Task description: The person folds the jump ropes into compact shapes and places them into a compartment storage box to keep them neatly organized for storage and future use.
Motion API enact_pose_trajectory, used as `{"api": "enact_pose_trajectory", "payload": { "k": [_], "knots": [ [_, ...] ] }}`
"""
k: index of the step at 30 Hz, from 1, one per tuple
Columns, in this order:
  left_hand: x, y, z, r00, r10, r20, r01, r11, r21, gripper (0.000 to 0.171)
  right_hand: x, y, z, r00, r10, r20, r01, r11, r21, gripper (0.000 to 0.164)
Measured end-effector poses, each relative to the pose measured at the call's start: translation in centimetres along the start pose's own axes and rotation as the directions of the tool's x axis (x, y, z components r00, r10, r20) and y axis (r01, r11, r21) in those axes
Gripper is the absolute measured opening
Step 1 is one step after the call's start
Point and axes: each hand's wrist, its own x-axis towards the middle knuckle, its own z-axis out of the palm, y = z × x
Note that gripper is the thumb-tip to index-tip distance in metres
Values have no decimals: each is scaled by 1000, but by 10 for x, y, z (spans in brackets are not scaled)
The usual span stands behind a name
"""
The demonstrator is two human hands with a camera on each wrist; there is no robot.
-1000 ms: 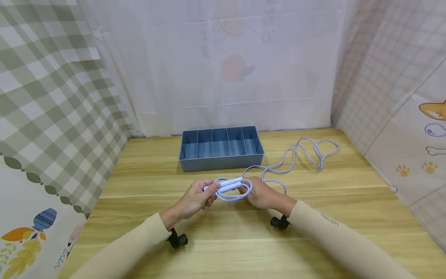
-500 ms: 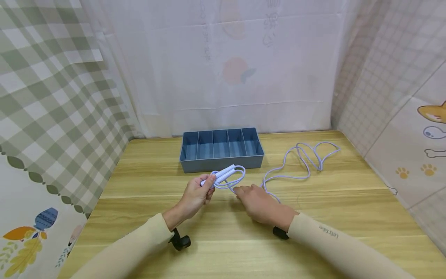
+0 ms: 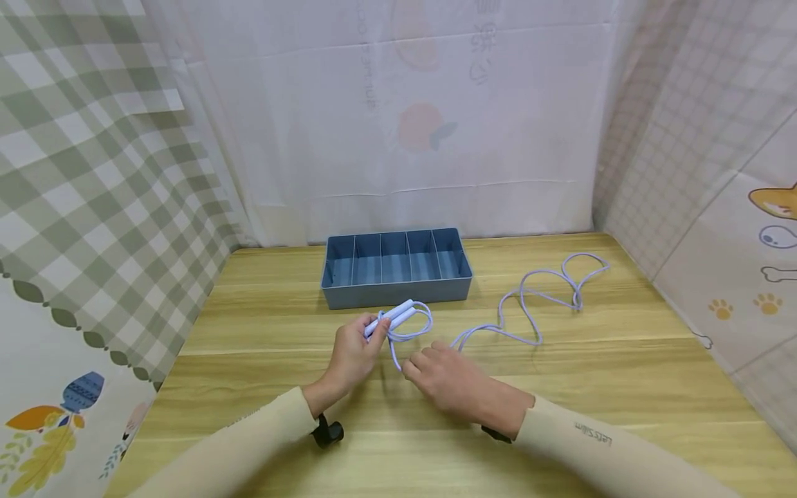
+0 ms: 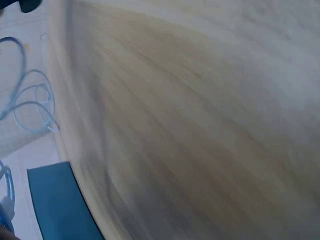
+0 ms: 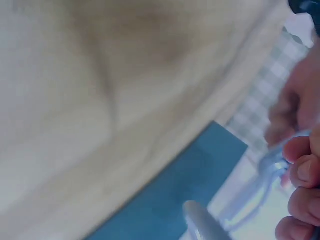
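Observation:
Two pale lavender handles of a jump rope (image 3: pixel 398 315) lie side by side in my left hand (image 3: pixel 352 354), which grips them near their lower ends with the thumb on top. Small loops of cord circle the handles. My right hand (image 3: pixel 450 382), to the right and a little nearer, has its fingers curled round the cord, part of which runs up to the left hand. Past the right hand, the rest of the cord trails loosely over the table to the back right. In the right wrist view, curled fingers (image 5: pixel 306 200) show beside a blurred handle (image 5: pixel 202 222).
A blue-grey box (image 3: pixel 398 293) with several compartments stands at the table's back, just beyond the handles. Fabric curtains (image 3: pixel 99 138) hang at the left, back and right of the wooden table (image 3: pixel 261 290). A dark wrist mount (image 3: pixel 326 432) sits under the left sleeve.
My right hand has moved left and nearer, drawing the cord with it. The trailing cord has shifted on the table. The handles have tilted and moved slightly left in my left hand.

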Motion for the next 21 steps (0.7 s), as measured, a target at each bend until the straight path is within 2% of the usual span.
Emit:
{"api": "enact_pose_trajectory", "payload": {
  "k": [5,9,12,16,21],
  "knots": [
    [-2,-1,-2,997,38,73,-41,998,38,20,4,11,-16,996,-54,-71,51,998,-44,10],
    [-4,0,-6,983,28,179,-32,999,18,20,6,24,-24,986,-79,-144,74,996,-45,12],
    [-5,0,-9,957,34,289,-30,999,-18,21,8,34,-28,981,-81,-177,78,997,-26,13],
    [-7,-2,-12,907,92,411,-72,995,-64,21,9,46,-31,981,-50,-187,59,997,40,9],
    [-9,-1,-13,845,172,506,-130,984,-119,20,9,59,-31,986,-1,-169,28,987,156,25]
  ]
}}
